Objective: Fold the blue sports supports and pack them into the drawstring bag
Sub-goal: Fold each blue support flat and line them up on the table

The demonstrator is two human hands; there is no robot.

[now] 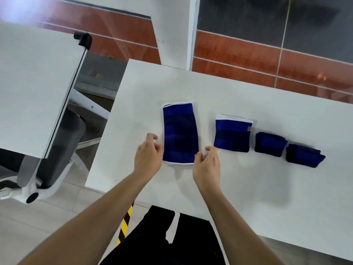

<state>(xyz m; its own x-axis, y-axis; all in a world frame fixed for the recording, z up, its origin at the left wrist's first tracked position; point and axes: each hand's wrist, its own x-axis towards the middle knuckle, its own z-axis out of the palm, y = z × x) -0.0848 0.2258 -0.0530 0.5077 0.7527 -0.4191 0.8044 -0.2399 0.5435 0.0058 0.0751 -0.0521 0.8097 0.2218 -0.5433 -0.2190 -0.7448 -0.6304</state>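
Observation:
A long blue support with white edging [179, 132] lies flat and unfolded on the white table [248, 184]. My left hand [148, 155] sits at its near left corner, fingers curled and apart, touching the edge. At its near right corner is my right hand [207, 165], fingers apart and holding nothing. To the right lies a shorter blue support [232, 135], folded, with white trim. Further right are two small dark-blue folded bundles [269, 144] [303, 155]. No drawstring bag is in view.
A second white table [32, 88] stands at the left with a grey and white chair [47, 159] under it. Yellow-black tape [125, 224] marks the floor near my legs. A white pillar [175, 31] and a tiled wall are behind.

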